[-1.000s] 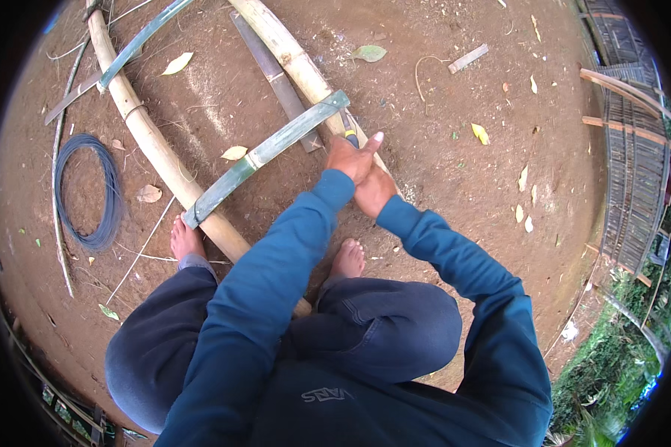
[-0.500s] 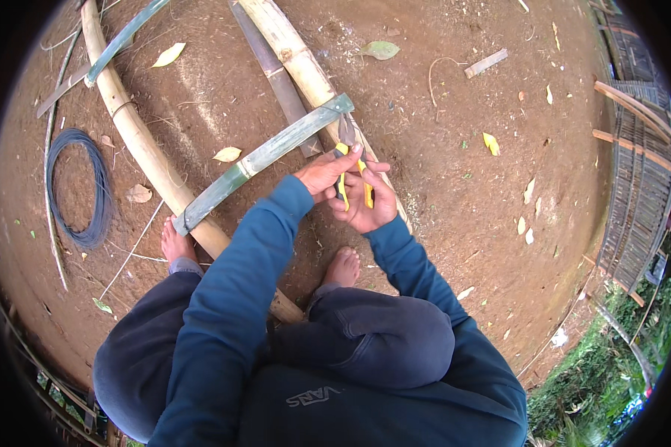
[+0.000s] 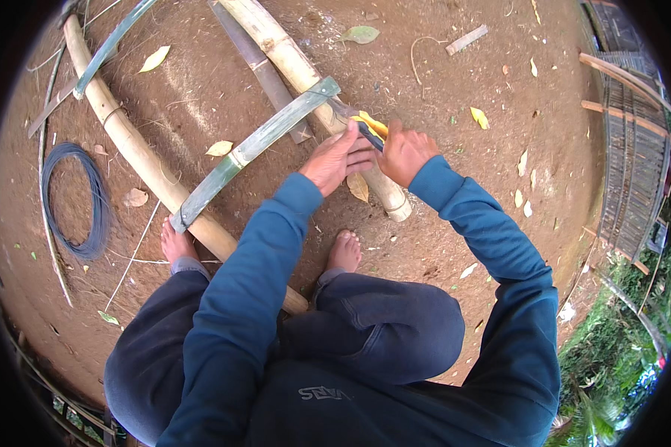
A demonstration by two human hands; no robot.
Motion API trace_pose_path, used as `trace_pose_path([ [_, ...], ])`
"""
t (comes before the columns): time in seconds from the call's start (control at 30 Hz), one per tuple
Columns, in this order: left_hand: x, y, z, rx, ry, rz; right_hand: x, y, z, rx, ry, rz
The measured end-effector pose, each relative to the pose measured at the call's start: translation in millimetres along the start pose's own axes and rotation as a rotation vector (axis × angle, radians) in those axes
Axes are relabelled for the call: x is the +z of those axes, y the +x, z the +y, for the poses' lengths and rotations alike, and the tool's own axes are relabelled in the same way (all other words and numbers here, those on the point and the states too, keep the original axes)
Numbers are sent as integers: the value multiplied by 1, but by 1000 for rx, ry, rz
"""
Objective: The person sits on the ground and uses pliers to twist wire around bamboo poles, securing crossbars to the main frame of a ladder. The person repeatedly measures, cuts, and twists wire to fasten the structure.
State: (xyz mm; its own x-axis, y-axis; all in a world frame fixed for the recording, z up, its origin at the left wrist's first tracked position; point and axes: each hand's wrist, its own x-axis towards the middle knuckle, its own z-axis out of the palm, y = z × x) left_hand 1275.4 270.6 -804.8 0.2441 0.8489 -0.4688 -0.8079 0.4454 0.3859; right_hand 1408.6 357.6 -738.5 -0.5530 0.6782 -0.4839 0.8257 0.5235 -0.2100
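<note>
My right hand (image 3: 408,154) is closed around the yellow-and-black handles of a pair of pliers (image 3: 373,128). The jaws point up and left, close to where a green split-bamboo slat (image 3: 265,135) crosses a thick pale bamboo pole (image 3: 279,48); whether they grip anything is too small to tell. Beside the pliers is my left hand (image 3: 334,162), its fingers stretched out and its thumb up near the handles. The slat's other end lies on a second bamboo pole (image 3: 143,155), with dark wire around it.
A coil of dark wire (image 3: 50,195) lies on the dirt at left, beside a thin stick (image 3: 45,141). A brown bamboo strip (image 3: 265,74) rests alongside the right pole. My bare feet (image 3: 343,251) stand near the poles. At far right is a slatted bamboo panel (image 3: 626,171).
Both hands have moved up, and the right also outward. The pliers, earlier upright between both hands with handles spread, are now tilted in my right hand; my left fingers have straightened.
</note>
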Motion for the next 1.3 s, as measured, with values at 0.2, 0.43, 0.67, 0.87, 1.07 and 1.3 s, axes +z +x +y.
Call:
trace_pose_path([
  [0.2,14,9,-2,67,-76,139,16,-28,-17,-197,449,187],
  [0.43,-27,-10,27,-127,-78,-322,48,-8,-27,126,2105,-651],
  [0.67,-28,-31,41,-179,63,-83,70,-11,-78,189,2506,-655],
  [0.87,-38,-33,42,-187,220,51,67,-11,-85,279,2326,-572],
  [1.07,-45,-44,52,-191,1122,363,108,-1,-103,406,2362,-448],
  [1.3,-6,-84,86,-136,1673,719,131,23,-153,419,2405,-45],
])
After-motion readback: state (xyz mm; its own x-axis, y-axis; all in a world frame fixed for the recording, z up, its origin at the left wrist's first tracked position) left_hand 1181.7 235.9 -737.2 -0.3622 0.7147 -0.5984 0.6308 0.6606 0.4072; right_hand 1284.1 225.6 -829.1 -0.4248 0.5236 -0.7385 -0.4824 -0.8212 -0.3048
